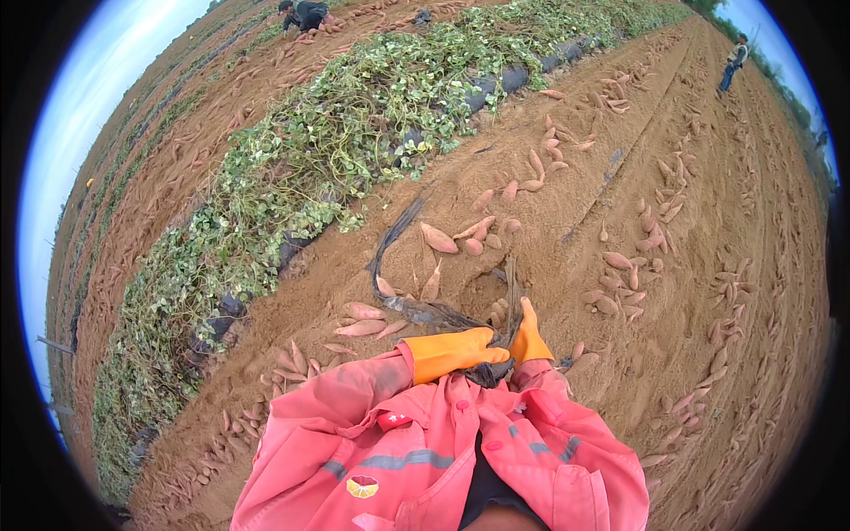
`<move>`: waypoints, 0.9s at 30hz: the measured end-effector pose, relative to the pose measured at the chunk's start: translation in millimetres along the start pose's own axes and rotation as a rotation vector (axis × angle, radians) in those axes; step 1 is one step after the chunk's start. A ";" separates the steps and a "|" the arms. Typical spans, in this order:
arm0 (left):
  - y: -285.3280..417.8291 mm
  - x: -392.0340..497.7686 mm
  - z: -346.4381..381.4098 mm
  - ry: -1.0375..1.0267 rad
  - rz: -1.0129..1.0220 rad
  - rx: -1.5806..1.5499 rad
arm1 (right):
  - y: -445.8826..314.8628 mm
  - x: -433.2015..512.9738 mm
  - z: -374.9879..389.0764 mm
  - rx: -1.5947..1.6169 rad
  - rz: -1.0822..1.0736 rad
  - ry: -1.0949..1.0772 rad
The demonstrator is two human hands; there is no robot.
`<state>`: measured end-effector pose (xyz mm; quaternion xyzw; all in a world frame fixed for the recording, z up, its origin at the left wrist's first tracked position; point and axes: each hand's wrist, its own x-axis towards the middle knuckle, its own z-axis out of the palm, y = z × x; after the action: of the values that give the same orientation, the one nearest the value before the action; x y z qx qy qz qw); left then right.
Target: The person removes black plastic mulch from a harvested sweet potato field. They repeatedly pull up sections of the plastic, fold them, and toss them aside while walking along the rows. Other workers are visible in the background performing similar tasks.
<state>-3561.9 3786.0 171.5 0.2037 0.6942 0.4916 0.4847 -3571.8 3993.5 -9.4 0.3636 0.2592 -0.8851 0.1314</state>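
My left hand [457, 352], in an orange rubber glove, is closed around bunched black plastic mulch film [425, 313] close to my waist. My right hand [529, 334], gloved the same way, is at an upright strand of the film; its fingers are partly hidden, so its hold is unclear. The film trails forward in a curved strip over the soil. Just beyond my hands is a dug hollow with small sweet potatoes [499, 310] in it. Pink sweet potatoes [364, 327] lie left of the film, and a larger one [439, 237] lies farther forward.
A ridge of green sweet potato vines [319, 146] over black film runs along the left. Rows of dug sweet potatoes [617, 285] lie on the soil to the right. One person [733, 65] stands far right; another person [305, 14] is low to the ground at far left.
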 end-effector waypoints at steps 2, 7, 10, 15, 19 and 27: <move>-2.2 5.2 4.2 -0.029 0.045 -0.044 | -14.2 5.0 3.2 0.074 0.015 0.043; 7.8 28.3 17.7 -0.066 0.080 -0.263 | -52.7 1.3 -0.7 0.201 -0.222 0.102; 16.1 15.8 17.8 -0.053 0.018 -0.308 | -78.3 -34.5 12.8 0.256 -0.263 0.115; 31.4 -16.4 14.1 0.063 0.006 -0.422 | -106.3 -87.7 39.9 0.201 -0.394 0.073; 36.3 -23.6 6.4 0.196 -0.030 -0.561 | -85.7 -80.5 31.3 0.110 -0.393 0.090; 30.6 -15.5 -10.7 0.257 0.031 -0.511 | 11.6 -32.2 1.3 -0.249 0.081 -0.110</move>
<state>-3570.3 3782.3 206.2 0.0216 0.6004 0.6796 0.4209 -3545.0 3984.5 10.1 0.3056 0.3444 -0.8587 0.2251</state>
